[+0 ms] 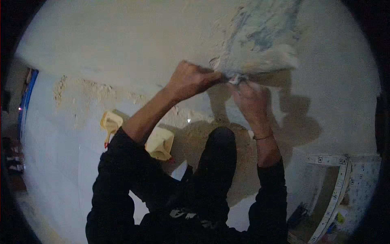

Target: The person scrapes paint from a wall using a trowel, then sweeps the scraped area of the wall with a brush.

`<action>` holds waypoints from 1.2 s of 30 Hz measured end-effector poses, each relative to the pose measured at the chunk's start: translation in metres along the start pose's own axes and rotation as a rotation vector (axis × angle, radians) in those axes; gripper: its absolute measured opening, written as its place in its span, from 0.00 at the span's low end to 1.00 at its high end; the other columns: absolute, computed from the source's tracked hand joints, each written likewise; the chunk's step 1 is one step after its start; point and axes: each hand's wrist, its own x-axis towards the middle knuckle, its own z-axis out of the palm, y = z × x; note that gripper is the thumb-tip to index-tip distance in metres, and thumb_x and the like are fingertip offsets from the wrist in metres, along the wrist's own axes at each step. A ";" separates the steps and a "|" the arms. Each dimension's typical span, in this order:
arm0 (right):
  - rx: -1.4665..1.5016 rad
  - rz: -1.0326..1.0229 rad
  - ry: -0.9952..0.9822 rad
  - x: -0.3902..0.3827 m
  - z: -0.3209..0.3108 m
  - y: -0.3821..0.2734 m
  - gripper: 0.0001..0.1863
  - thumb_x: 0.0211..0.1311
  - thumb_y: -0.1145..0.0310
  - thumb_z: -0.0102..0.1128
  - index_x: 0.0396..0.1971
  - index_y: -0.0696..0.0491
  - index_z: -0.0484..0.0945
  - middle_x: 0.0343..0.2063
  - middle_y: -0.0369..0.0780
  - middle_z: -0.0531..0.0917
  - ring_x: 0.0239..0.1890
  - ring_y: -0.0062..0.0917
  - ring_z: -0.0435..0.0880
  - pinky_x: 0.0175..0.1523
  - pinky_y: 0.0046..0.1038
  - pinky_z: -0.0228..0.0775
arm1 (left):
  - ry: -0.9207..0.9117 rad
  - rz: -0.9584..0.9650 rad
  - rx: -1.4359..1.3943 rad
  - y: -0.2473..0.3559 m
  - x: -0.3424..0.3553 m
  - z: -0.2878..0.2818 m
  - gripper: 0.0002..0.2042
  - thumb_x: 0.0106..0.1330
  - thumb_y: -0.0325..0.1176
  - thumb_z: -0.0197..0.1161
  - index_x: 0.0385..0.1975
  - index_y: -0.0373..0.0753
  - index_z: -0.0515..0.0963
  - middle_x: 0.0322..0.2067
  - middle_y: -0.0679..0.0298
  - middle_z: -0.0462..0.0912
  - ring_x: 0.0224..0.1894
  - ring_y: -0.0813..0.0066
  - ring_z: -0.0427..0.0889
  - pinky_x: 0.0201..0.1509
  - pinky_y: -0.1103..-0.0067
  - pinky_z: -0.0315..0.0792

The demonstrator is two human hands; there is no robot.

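Note:
My left hand (193, 79) is closed at the near left end of a blurred, wide-bladed tool (270, 63) loaded with pale putty, its fingertips against it. My right hand (250, 97), smeared by motion, is closed on the tool's middle just below a whitish lump. The blade lies against the wall (162, 36), beneath a rough bluish-grey patch (260, 28); shadows of my hands and the tool fall to the right.
Two pale yellow plastic tools (160, 142) with red parts lie below my left arm. Crumbly plaster (89, 89) runs along the wall's lower part. My dark-clad knee (219, 146) is below. A patterned white frame (339, 183) stands lower right; a blue edge (28, 93) is far left.

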 end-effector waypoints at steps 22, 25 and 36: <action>0.062 0.240 -0.175 -0.052 0.056 -0.010 0.09 0.46 0.75 0.62 0.31 0.58 0.79 0.33 0.44 0.81 0.37 0.39 0.80 0.42 0.35 0.71 | -0.014 0.126 0.095 0.005 -0.037 0.032 0.08 0.53 0.34 0.61 0.33 0.48 0.77 0.26 0.73 0.81 0.20 0.79 0.79 0.18 0.80 0.71; 1.137 0.600 0.202 -0.091 0.075 -0.018 0.20 0.63 0.56 0.54 0.46 0.56 0.74 0.42 0.44 0.79 0.43 0.34 0.78 0.47 0.37 0.70 | -0.034 0.299 0.165 0.007 -0.041 0.014 0.07 0.54 0.37 0.60 0.32 0.50 0.75 0.36 0.75 0.82 0.21 0.85 0.76 0.18 0.85 0.66; 2.070 0.596 -0.484 -0.117 -0.003 -0.067 0.42 0.63 0.55 0.50 0.67 0.55 0.38 0.49 0.51 0.72 0.43 0.29 0.76 0.47 0.32 0.71 | 0.094 0.341 0.509 0.018 -0.035 -0.040 0.07 0.62 0.42 0.57 0.24 0.52 0.73 0.45 0.76 0.80 0.17 0.91 0.66 0.16 0.89 0.59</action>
